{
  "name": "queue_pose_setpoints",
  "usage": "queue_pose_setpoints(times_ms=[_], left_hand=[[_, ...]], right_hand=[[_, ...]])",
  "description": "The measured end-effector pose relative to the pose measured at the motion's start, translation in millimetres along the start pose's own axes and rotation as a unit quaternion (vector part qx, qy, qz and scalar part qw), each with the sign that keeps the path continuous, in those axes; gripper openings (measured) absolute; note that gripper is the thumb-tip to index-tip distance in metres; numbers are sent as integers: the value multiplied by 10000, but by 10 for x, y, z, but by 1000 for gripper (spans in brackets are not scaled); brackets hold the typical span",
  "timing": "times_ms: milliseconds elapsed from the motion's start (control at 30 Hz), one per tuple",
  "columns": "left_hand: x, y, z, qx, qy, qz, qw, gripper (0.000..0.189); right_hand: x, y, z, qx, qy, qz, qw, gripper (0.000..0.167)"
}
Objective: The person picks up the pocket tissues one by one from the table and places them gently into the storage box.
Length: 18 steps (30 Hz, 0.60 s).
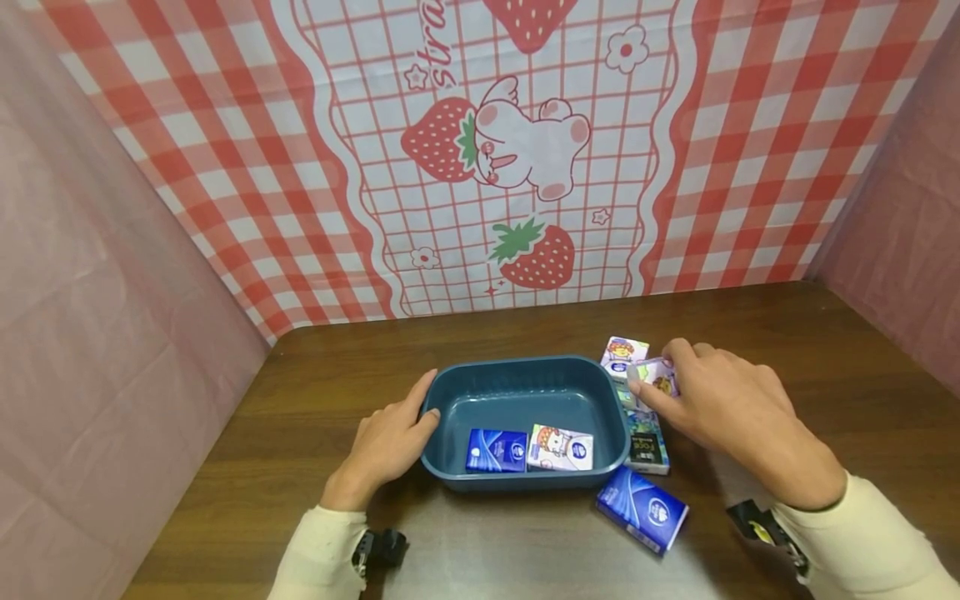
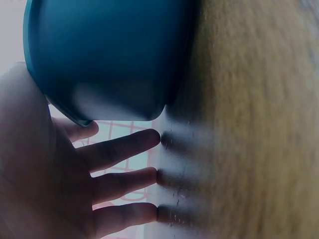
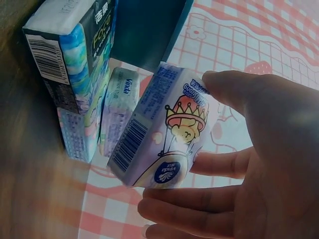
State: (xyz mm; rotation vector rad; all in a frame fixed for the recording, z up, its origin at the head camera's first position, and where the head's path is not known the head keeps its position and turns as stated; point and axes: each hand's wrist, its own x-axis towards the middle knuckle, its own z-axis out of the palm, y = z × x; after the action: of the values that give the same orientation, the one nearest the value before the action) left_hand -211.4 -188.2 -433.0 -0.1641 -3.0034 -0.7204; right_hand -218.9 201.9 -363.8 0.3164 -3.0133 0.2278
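Note:
My left hand [image 1: 386, 442] rests at the left end of a dark teal plastic bin [image 1: 525, 362], thumb at its rim. In the left wrist view its fingers [image 2: 122, 150] spread out straight beside the bin wall [image 2: 114, 55], low over the table. My right hand [image 1: 723, 400] pinches a Vinda tissue pack [image 3: 172, 134] with a crowned cartoon figure, thumb on one edge and fingers on the opposite side. This pack is tilted, above other packs right of the bin. Inside the bin lie a blue tissue pack [image 1: 497, 451] and a white cartoon tissue pack [image 1: 561, 448], side by side.
Beyond the bin's right end lies another cartoon pack [image 1: 624, 350]. A dark Face tissue pack [image 1: 648, 450] is nearer, atop another pack in the right wrist view. A blue pack [image 1: 643, 508] lies angled at the bin's front right corner. A checked strawberry cloth [image 1: 525, 250] hangs behind the wooden table [image 1: 337, 375].

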Motion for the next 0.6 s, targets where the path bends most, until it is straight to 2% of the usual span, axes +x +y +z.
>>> queue_pose_setpoints(times_ms=[167, 600], left_hand=[[0, 0, 2, 13, 4, -1, 10000, 61], [0, -6, 0, 7, -29, 21, 10000, 61]], right_hand=[[3, -14, 9, -27, 30, -23, 10000, 92], [-11, -33, 27, -45, 262, -14, 9996, 87]])
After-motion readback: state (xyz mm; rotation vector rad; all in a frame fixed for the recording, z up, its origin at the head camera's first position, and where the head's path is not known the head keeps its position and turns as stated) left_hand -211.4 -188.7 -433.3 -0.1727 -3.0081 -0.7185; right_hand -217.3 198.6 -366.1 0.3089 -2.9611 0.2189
